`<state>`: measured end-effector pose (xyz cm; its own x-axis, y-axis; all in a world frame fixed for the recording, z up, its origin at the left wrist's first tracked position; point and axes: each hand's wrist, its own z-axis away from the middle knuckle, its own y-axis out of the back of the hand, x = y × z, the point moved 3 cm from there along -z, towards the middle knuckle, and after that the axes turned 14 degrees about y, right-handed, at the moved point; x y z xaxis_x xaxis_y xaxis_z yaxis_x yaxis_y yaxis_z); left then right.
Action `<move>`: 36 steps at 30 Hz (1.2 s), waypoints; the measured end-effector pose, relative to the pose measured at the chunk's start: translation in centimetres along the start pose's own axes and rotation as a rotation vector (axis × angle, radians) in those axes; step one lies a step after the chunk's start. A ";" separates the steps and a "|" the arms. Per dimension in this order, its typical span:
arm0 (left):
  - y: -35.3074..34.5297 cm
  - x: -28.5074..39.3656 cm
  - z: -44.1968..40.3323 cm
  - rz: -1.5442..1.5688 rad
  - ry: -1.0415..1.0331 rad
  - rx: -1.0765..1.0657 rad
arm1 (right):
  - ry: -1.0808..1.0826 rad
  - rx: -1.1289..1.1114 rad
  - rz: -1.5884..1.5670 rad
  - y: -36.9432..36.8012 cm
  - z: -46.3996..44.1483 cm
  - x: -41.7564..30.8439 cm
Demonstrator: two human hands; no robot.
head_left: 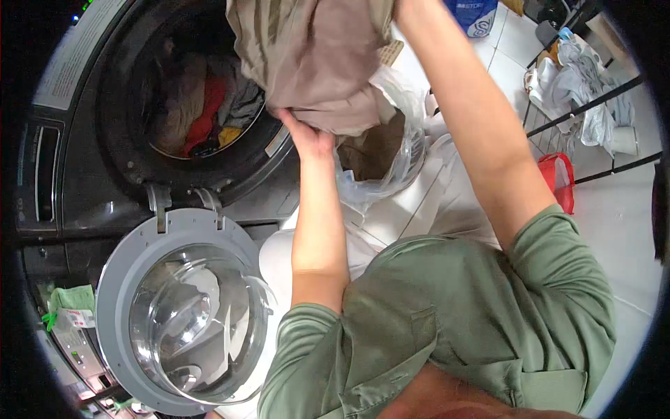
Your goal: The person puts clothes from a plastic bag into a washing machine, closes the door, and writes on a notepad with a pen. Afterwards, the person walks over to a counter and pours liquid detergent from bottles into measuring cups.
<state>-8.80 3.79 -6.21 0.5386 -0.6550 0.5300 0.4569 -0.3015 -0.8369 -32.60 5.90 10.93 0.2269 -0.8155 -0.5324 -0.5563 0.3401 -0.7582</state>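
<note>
A brownish cloth [321, 63], partly blurred, hangs in front of the open washer drum. My left hand [307, 136] grips its lower edge, with some fingers hidden by the fabric. At the top edge of the view, my right hand [412, 10] is beside the cloth's upper right side; its fingers are out of sight. Below the cloth stands a bin [417, 140] lined with clear plastic, with brown fabric [373, 153] inside. Red, yellow, grey and brown laundry [202, 115] lies in the drum of the black washer [84, 157].
The round glass door [115, 300] hangs open at lower left. On the right is a black wire rack [593, 108] with plastic bags, and a red bag [558, 181] near it. A blue bag [474, 14] sits at the top on the white tiled floor [506, 66].
</note>
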 end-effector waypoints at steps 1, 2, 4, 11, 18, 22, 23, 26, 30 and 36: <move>-0.2 0.3 0.4 0.005 0.014 -0.095 | 0.068 0.074 0.110 3.4 0.8 4.2; -0.6 0.8 0.3 0.008 0.019 -0.199 | 0.071 0.055 0.247 6.6 3.1 7.7; -0.5 1.3 0.9 0.073 0.171 -0.457 | -0.007 -0.464 0.895 7.5 10.6 8.5; 5.3 -0.3 0.6 -0.016 0.207 0.201 | -0.574 -0.805 0.787 9.2 16.8 8.2; -0.6 6.3 -1.2 -0.083 0.162 -0.024 | -0.667 -0.989 0.667 6.1 14.2 6.7; 2.6 23.9 -6.7 -0.143 -0.295 0.040 | -0.630 -0.900 0.698 7.7 10.4 6.6; 2.4 26.5 -6.7 -0.382 -0.635 0.338 | -0.606 -0.903 0.833 9.1 10.1 7.1; 0.0 29.1 -8.5 -0.385 -0.589 0.090 | -0.315 -1.144 1.321 13.8 11.4 10.3; -1.1 23.6 -8.0 -0.359 -0.349 0.374 | -0.583 -1.808 1.554 20.3 18.1 18.1; 1.5 13.2 -2.2 -0.574 0.029 0.379 | -0.840 -1.496 1.556 18.3 29.0 18.5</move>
<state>-2.53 -6.85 -0.76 0.1205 -0.4841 0.8667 0.8828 -0.3470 -0.3165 -15.40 10.63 -23.69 -0.8573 0.0675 -0.5104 -0.4747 -0.4876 0.7328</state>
